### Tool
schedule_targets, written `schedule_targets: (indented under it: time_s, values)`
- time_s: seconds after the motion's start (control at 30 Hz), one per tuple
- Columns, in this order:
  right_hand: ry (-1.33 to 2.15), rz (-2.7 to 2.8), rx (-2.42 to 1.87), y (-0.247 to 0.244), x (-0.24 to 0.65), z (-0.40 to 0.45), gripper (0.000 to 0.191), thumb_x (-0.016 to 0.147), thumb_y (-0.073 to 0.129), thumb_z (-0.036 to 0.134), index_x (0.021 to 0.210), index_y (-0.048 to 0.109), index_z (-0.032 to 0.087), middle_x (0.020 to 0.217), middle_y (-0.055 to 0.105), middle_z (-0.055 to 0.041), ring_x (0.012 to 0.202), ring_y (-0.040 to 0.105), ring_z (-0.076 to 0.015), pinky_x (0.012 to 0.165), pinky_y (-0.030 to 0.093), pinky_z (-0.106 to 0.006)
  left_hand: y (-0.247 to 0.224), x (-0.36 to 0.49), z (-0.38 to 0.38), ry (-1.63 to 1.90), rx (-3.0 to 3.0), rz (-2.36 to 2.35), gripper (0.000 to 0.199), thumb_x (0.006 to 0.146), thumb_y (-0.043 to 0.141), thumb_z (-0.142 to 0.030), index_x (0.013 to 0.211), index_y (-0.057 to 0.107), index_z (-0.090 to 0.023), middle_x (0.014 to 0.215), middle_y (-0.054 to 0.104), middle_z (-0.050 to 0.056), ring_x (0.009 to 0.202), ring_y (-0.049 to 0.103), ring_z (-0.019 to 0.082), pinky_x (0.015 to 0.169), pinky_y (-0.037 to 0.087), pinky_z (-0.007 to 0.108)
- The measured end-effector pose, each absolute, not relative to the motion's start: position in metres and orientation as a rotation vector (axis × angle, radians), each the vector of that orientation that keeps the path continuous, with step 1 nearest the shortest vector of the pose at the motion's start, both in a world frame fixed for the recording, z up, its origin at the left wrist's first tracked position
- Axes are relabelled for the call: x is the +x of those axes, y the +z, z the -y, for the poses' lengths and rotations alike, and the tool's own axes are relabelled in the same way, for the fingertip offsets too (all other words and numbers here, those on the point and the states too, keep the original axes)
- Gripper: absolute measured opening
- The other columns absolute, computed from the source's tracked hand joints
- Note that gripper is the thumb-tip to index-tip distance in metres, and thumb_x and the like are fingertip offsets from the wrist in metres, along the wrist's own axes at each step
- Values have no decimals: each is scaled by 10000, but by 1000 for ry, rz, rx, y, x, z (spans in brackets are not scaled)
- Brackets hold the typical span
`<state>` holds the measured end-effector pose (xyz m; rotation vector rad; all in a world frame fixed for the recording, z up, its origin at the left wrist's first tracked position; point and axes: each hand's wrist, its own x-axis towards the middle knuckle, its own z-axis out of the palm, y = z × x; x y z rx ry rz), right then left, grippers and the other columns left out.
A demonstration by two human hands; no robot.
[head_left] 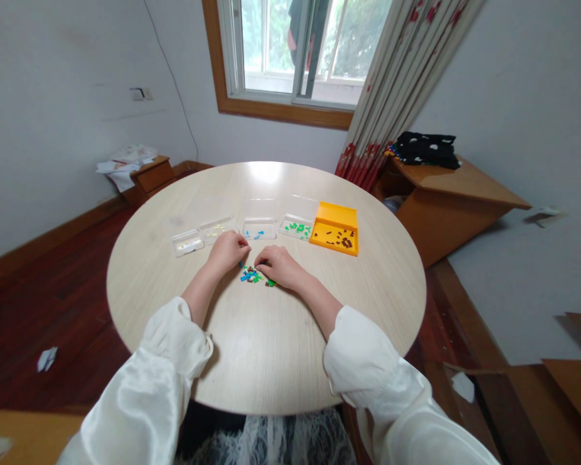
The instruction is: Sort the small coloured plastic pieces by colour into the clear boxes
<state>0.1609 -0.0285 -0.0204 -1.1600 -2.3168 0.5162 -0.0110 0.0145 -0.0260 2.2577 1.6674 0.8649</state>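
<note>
A small pile of mixed blue, green and brown toy bricks (250, 275) lies on the round table. My right hand (277, 265) is at the pile's right edge, its fingertips pinched together over the pieces. Just beyond the pile, my left hand (229, 250) is closed in a pinch near the clear box with blue pieces (260, 230); whatever is in its fingertips is too small to make out. Farther right stand a clear box with green pieces (296, 227) and an open yellow box with brown pieces (336, 236). Two clear boxes of pale pieces, one being the leftmost box (188, 243), stand left.
The pale wooden table (266, 349) has a round edge. Behind it are a window (300, 51) and a patterned curtain (392, 84). A tilted brown cabinet (455, 200) with dark cloth (426, 150) stands at right, and a small wooden stand (152, 175) at left.
</note>
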Motion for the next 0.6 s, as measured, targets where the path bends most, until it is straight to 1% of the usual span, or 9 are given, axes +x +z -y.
schedule_targets:
  time_s: [0.1,0.2,0.33,0.4,0.5,0.6]
  values:
    - [523,2304,-1143,-22,163,27,110,762,637,93,785,707,175,816,675,-31,795,594,-145,788,444,-298,-28,-12,-15,836,2261,-1665,143,659,567,-210,601,696,-191,679,659,92,683,580,226,687,440,334]
    - [518,2288,-1141,-24,165,26,114,752,647,89,804,705,173,822,670,-32,787,591,-143,783,449,-297,-26,-10,-13,838,2265,-1623,147,675,555,-202,626,690,-174,713,658,96,717,586,231,716,444,340]
    - [516,2285,-1137,-23,166,26,122,742,644,76,801,704,164,771,653,-30,741,577,-137,758,453,-290,-23,-6,-10,1097,2248,-1565,147,735,540,-214,719,678,-165,809,665,92,803,585,219,787,439,336]
    - [519,2277,-1144,-22,166,27,135,738,632,63,786,705,165,758,649,-28,723,572,-134,735,451,-281,-22,-4,-11,1232,2197,-1588,152,769,526,-225,759,667,-169,825,667,81,815,578,208,797,435,332]
    - [521,2270,-1171,-21,165,27,164,731,602,35,743,703,164,743,646,-29,715,570,-133,713,446,-270,-25,-2,-16,1308,2137,-1658,143,786,523,-218,780,659,-176,823,672,70,819,570,207,797,427,334]
    - [500,2283,-1186,-20,165,28,171,734,585,34,731,700,161,744,648,-32,728,571,-135,723,440,-271,-29,-1,-22,1328,2146,-1733,144,789,527,-210,788,668,-177,829,673,78,846,564,228,821,410,361]
